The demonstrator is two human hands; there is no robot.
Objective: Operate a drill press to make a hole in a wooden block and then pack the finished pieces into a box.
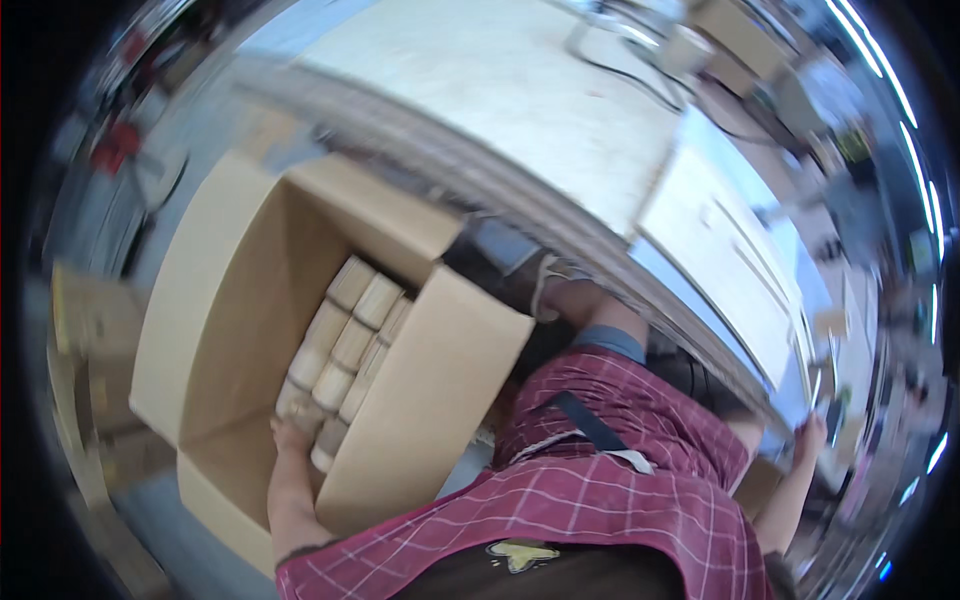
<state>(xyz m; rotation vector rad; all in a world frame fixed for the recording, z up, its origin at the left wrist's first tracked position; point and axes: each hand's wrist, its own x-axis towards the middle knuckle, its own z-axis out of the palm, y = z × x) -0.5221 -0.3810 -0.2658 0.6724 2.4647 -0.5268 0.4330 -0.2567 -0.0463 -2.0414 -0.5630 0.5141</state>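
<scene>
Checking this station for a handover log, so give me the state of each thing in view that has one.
Cardboard box: open, flaps spread
Pale bundles: stacked in rows inside the box
Left hand: in the box, at the bundles; grip unclear
Right hand: outside the box; grip too blurred to tell
Checked apron: worn
Ceiling lights: lit

The view I see comes from the person's head, through the left of two wide lenses worn there, facing steeply down past the chest. The apron (560,485) looms close toward five and six o'clock, the box (430,385) opens near at nine, the bench (480,110) stretches away from twelve, and lights (917,178) curve far off, two to four.
</scene>
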